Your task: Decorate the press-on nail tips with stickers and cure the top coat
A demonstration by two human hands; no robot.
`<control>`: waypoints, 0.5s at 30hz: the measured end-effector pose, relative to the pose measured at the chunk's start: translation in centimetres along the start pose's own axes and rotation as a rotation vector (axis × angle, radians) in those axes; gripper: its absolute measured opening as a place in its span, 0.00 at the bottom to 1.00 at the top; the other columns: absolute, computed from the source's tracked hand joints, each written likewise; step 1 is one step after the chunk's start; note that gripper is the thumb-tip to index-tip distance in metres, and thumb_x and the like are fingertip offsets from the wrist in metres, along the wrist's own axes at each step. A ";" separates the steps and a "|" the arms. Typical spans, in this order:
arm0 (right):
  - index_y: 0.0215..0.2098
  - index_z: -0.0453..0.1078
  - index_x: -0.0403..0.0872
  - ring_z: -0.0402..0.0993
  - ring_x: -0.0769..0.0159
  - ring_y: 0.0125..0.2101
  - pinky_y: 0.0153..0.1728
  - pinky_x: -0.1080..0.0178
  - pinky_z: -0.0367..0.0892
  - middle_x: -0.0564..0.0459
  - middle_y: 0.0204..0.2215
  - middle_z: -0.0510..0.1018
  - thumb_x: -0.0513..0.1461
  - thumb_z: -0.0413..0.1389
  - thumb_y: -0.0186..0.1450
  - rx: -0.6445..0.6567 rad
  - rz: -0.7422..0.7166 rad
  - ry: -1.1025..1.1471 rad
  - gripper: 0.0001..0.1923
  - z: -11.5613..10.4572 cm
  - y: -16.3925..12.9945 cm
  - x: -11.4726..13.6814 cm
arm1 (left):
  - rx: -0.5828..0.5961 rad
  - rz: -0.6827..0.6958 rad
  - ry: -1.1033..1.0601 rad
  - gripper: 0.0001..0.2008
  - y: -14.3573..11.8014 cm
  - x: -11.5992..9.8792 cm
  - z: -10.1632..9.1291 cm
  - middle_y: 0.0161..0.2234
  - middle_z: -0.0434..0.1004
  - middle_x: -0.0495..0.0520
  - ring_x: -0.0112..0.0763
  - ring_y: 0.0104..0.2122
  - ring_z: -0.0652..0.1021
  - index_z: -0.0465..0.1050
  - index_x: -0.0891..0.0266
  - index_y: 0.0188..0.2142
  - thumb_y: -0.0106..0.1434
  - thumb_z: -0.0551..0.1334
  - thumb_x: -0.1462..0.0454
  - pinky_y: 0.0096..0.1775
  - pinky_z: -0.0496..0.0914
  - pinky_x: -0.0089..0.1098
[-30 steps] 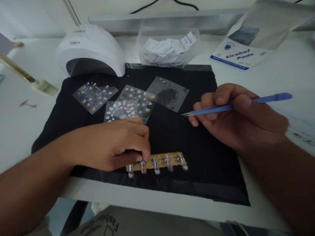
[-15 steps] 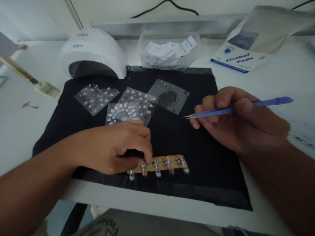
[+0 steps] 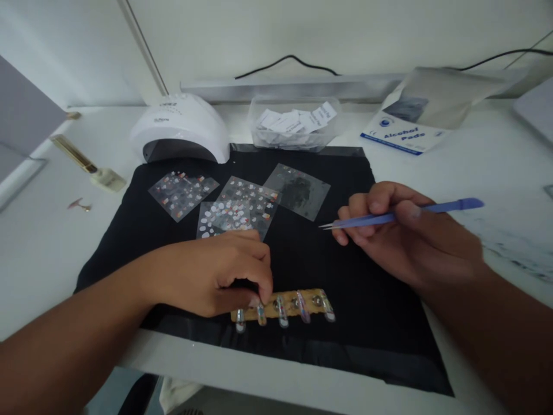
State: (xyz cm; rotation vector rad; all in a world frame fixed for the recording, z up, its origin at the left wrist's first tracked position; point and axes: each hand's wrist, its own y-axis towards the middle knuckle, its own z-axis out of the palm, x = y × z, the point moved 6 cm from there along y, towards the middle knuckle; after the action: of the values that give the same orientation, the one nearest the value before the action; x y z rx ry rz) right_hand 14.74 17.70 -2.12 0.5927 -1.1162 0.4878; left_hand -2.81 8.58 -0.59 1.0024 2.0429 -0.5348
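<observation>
My left hand [image 3: 233, 274] is closed in a pinch, thumb and index finger at the upper end of a press-on nail [image 3: 261, 314]. That nail is second from the left on a tan display strip [image 3: 271, 309], which carries several decorated nails and round metal studs. The fingers hide part of the strip's left end. My right hand [image 3: 401, 230] holds blue tweezers [image 3: 374, 219] above the right side of the black mat [image 3: 345, 271]. The tweezers' silver tips point left, with nothing visible between them. Several clear sticker sheets [image 3: 184, 196] lie beyond my left hand.
At the back left stands a white nail lamp [image 3: 184, 127]. Beside it are a clear tub [image 3: 294, 138] of white packets and an alcohol pads box [image 3: 401, 135]. A gold-capped bottle [image 3: 88, 164] and a small pink-and-gold item [image 3: 80, 204] lie at the left.
The camera has tilted up, so the whole scene sits lower in view and more wall shows. Both hands keep nearly the same pose, the left at the nail, the right with the tweezers.
</observation>
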 end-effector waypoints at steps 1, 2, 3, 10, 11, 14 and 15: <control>0.33 0.74 0.49 0.65 0.66 0.23 0.27 0.59 0.66 0.54 0.22 0.71 0.44 0.60 0.64 -0.004 -0.001 -0.001 0.07 0.0 0.0 0.0 | -0.005 0.003 -0.005 0.08 0.0 0.0 0.0 0.32 0.72 0.50 0.29 0.36 0.73 0.74 0.63 0.34 0.62 0.61 0.75 0.47 0.64 0.34; 0.33 0.74 0.49 0.65 0.66 0.23 0.27 0.59 0.66 0.54 0.22 0.71 0.45 0.60 0.64 -0.004 -0.001 -0.002 0.08 -0.1 0.0 0.0 | -0.009 0.006 -0.009 0.08 0.0 0.0 0.0 0.32 0.72 0.50 0.29 0.36 0.73 0.74 0.63 0.34 0.61 0.61 0.75 0.47 0.64 0.34; 0.33 0.74 0.49 0.65 0.66 0.23 0.27 0.59 0.66 0.54 0.22 0.71 0.45 0.59 0.64 0.001 -0.003 -0.004 0.08 -0.1 0.0 0.0 | -0.014 0.009 -0.012 0.08 0.1 0.0 0.0 0.32 0.72 0.50 0.29 0.35 0.73 0.74 0.63 0.34 0.61 0.61 0.75 0.47 0.64 0.34; 0.33 0.73 0.49 0.66 0.67 0.23 0.27 0.60 0.67 0.55 0.23 0.71 0.45 0.59 0.65 0.009 -0.007 -0.006 0.08 -0.2 -0.1 0.1 | -0.027 0.029 0.001 0.07 0.0 0.2 0.0 0.32 0.72 0.51 0.29 0.35 0.72 0.75 0.63 0.34 0.60 0.62 0.75 0.45 0.65 0.33; 0.33 0.73 0.48 0.66 0.67 0.23 0.27 0.60 0.67 0.55 0.23 0.71 0.45 0.59 0.65 0.010 -0.004 -0.006 0.08 -0.2 -0.1 0.2 | -0.026 0.028 0.002 0.07 0.0 0.2 0.0 0.32 0.72 0.51 0.29 0.36 0.72 0.75 0.63 0.34 0.61 0.62 0.74 0.45 0.65 0.33; 0.33 0.73 0.48 0.66 0.67 0.23 0.27 0.60 0.67 0.55 0.23 0.70 0.45 0.59 0.65 0.001 0.007 -0.005 0.08 -0.3 -0.2 0.2 | -0.030 0.027 0.004 0.07 0.1 0.3 0.0 0.32 0.72 0.51 0.29 0.35 0.72 0.75 0.63 0.34 0.60 0.62 0.75 0.45 0.65 0.33; 0.33 0.73 0.49 0.65 0.67 0.23 0.27 0.60 0.67 0.55 0.22 0.70 0.45 0.59 0.65 -0.002 0.005 -0.006 0.08 -0.4 -0.2 0.2 | -0.034 0.026 0.003 0.07 0.1 0.3 -0.1 0.32 0.72 0.51 0.29 0.35 0.72 0.75 0.63 0.34 0.60 0.62 0.75 0.45 0.65 0.33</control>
State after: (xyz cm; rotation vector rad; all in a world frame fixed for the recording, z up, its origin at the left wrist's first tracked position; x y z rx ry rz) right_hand 15.20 17.79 -2.11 0.5902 -1.1239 0.4895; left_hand -2.85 8.83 -0.77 1.0085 2.0325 -0.4834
